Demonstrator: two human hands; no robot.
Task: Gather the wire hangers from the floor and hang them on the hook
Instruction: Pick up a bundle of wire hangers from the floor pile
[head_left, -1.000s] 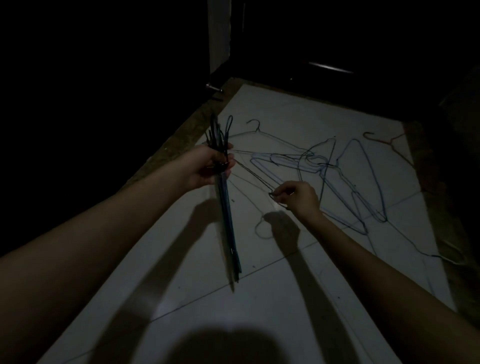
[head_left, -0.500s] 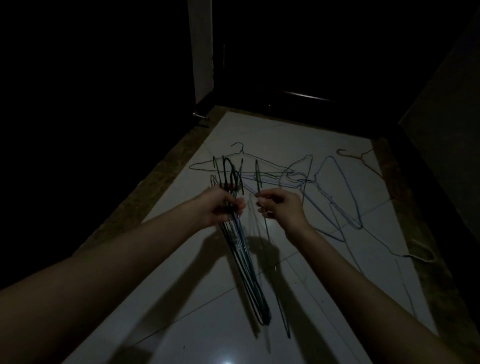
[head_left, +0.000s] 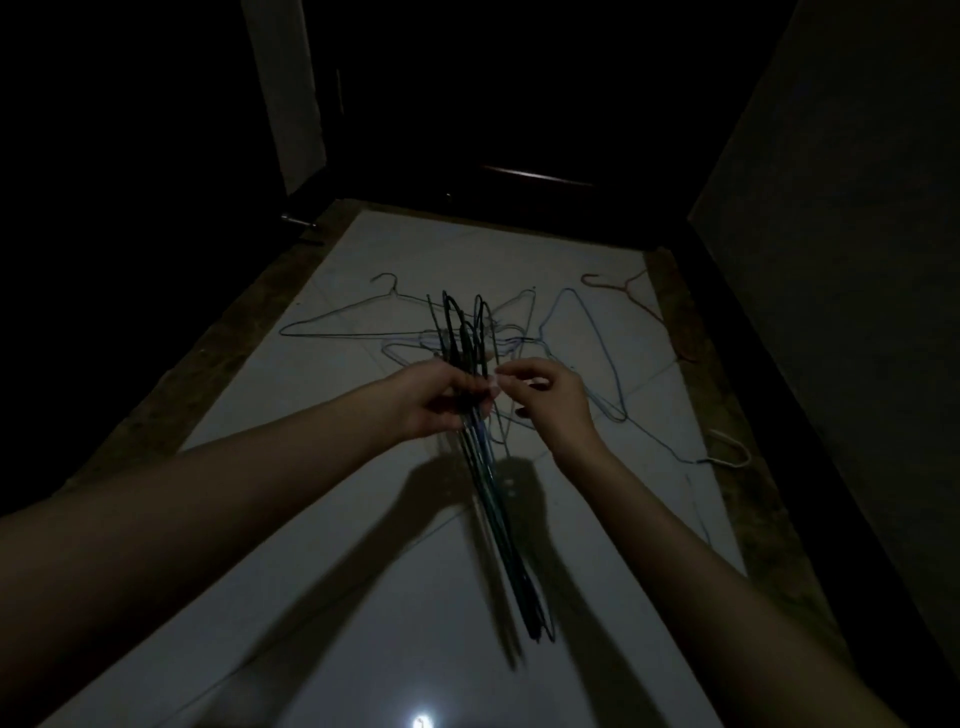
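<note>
Hangers gathered into a bundle (head_left: 485, 467) hang over the middle of the tiled floor (head_left: 337, 519), hooks up, clenched at the necks in the left hand (head_left: 441, 397). Just beside it, the right hand (head_left: 550, 402) has curled fingers at the bundle's necks; whether its grip holds a wire I cannot tell. Loose hangers (head_left: 582, 358) lie toward the floor's far edge, an orange hanger (head_left: 626, 288) near the far right corner.

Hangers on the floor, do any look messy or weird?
Yes. Several loose hangers lie tangled and overlapping on the floor, pointing every way. The left hand grips a tidy bundle of hangers.
</note>
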